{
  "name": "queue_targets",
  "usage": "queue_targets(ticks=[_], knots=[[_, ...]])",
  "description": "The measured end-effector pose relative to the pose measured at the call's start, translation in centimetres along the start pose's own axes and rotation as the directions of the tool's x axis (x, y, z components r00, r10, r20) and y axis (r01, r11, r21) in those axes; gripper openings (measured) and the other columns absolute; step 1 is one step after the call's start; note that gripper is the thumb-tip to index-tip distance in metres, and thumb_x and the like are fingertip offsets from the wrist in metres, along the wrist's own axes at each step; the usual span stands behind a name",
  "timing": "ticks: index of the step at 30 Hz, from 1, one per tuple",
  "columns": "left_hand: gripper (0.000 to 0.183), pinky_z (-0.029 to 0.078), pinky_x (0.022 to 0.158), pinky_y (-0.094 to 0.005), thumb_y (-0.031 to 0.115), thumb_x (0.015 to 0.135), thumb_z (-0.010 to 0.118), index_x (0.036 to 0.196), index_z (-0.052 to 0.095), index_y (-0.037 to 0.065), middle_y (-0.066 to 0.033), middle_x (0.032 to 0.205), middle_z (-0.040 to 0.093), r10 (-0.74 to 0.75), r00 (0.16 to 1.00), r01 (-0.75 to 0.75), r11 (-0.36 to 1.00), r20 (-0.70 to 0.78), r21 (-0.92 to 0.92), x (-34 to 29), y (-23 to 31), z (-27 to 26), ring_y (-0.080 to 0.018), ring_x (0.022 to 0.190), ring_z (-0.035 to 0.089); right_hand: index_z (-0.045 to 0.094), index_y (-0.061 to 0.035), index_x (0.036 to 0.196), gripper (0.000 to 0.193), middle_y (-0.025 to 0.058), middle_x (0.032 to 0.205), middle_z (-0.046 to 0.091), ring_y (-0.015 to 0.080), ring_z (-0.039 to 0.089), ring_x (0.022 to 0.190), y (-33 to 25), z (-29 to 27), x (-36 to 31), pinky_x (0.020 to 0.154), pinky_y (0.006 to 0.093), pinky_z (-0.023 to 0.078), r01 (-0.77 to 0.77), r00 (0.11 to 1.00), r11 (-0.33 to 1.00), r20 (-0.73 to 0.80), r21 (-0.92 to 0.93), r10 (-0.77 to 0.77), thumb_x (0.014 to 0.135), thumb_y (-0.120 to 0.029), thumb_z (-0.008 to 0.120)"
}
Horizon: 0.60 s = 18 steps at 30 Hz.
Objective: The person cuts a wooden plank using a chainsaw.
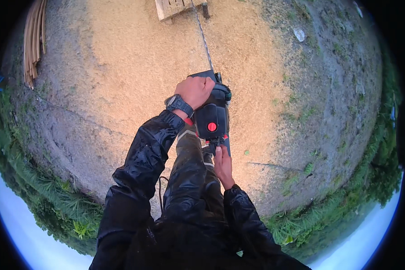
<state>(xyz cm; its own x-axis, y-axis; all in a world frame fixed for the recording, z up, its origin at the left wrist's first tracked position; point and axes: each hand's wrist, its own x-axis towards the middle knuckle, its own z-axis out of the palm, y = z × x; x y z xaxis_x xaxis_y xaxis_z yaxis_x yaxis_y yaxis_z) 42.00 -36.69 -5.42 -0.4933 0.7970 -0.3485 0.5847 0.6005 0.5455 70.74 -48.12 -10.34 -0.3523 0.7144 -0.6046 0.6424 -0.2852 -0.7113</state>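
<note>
A black chainsaw (211,119) with red caps hangs in front of my legs, its long thin bar and chain (204,38) pointing away over the sawdust-covered ground. My left hand (194,91), with a dark wristwatch on the wrist, grips the chainsaw's front handle from above. My right hand (222,164) holds the rear of the chainsaw, fingers at the handle near a red part. Both arms are in shiny black sleeves. My raised knee in dark trousers sits just under the saw body.
A pale wooden block or pallet end (173,8) lies at the far end of the bar. Stacked thin wooden slats (33,40) lie at the upper left. Sawdust (135,67) covers bare ground; grass and ferns (58,198) ring it.
</note>
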Motion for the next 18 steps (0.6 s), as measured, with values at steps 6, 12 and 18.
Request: queue_targets(ticks=[6, 12, 18], knots=[[0.052, 0.054, 0.073, -0.0522, 0.041, 0.098, 0.04, 0.081, 0.072, 0.004, -0.0242, 0.082, 0.068, -0.016, 0.999, 0.015, 1.0, 0.045, 0.014, 0.1, 0.6, 0.2, -0.0471, 0.078, 0.067, 0.058, -0.0002, 0.129, 0.049, 0.0082, 0.067, 0.057, 0.0174, 0.056, 0.062, 0.7, -0.1, 0.1, 0.059, 0.037, 0.044, -0.055, 0.998, 0.998, 0.024, 0.003, 0.055, 0.108, -0.041, 0.042], [0.052, 0.054, 0.072, -0.0522, 0.042, 0.098, 0.041, 0.08, 0.072, 0.004, -0.0239, 0.08, 0.068, -0.035, 0.998, 0.034, 0.999, 0.055, 0.02, -0.2, 0.3, 0.2, -0.0471, 0.077, 0.067, 0.057, 0.0012, 0.128, 0.05, 0.009, 0.068, 0.057, 0.0184, 0.056, 0.062, 1.6, -0.1, 0.1, 0.06, 0.0371, 0.045, -0.025, 0.999, 0.999, 0.03, 0.02, 0.024, 0.108, -0.042, 0.042], [0.051, 0.054, 0.071, -0.0519, 0.042, 0.097, 0.042, 0.08, 0.072, 0.005, -0.0239, 0.08, 0.068, 0.0, 0.999, -0.001, 1.0, 0.041, 0.01, -0.1, 0.2, 1.0, -0.0471, 0.076, 0.066, 0.057, 0.0021, 0.128, 0.052, 0.0112, 0.071, 0.06, 0.0204, 0.059, 0.065, 2.4, -0.1, 0.4, 0.061, 0.0373, 0.046, -0.009, 1.0, 1.0, 0.005, -0.018, 0.009, 0.107, -0.043, 0.042]])
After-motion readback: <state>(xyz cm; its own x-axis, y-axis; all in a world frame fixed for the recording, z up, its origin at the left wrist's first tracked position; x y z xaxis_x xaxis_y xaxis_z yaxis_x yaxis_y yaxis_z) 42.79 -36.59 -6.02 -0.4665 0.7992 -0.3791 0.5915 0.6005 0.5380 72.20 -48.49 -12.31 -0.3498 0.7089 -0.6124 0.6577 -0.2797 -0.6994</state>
